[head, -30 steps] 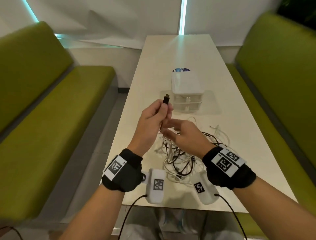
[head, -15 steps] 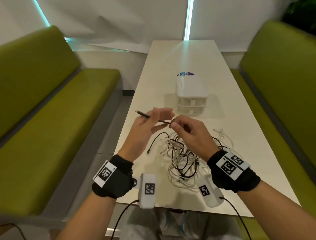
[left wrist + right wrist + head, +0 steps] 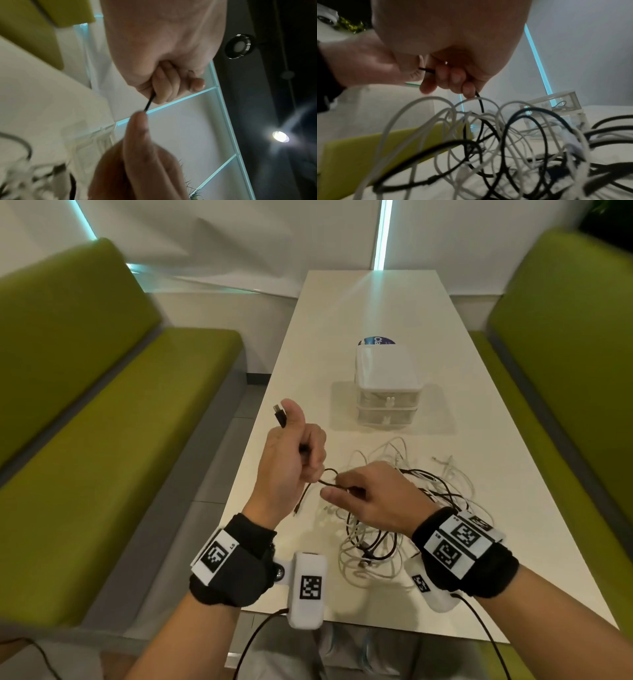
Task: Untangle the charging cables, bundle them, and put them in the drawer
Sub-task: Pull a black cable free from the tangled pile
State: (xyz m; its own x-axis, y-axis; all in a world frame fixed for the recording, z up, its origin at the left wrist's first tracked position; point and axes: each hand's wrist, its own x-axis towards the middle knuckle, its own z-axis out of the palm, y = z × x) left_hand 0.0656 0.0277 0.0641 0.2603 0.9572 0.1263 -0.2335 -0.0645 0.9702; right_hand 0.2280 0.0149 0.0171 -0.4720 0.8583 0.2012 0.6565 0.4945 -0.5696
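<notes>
Between two green bench seats a long white table runs away toward the 12 o'clock wall, with a lit vertical strip behind it. On its bare top, a small white two-drawer organiser stands at about 12 o'clock from the hands, both drawers apparently closed, so the drawer step looks not yet begun. Nearer, at roughly 3 to 5 o'clock from the hands, lies the tangle of white and black charging cables, loops crossing one another and resting on the table. One black cable is raised out of it. The person's left hand is curled into a fist round this cable, thumb up, the black plug sticking out at 11 o'clock past the thumb; holding the end high probably keeps it clear of the heap. The right hand pinches the same cable a little farther along, thumb and fingers closed on it, the strand dropping from the little finger into the pile in the right wrist view, likely to feed it out loop by loop. Untangling seems barely started.
</notes>
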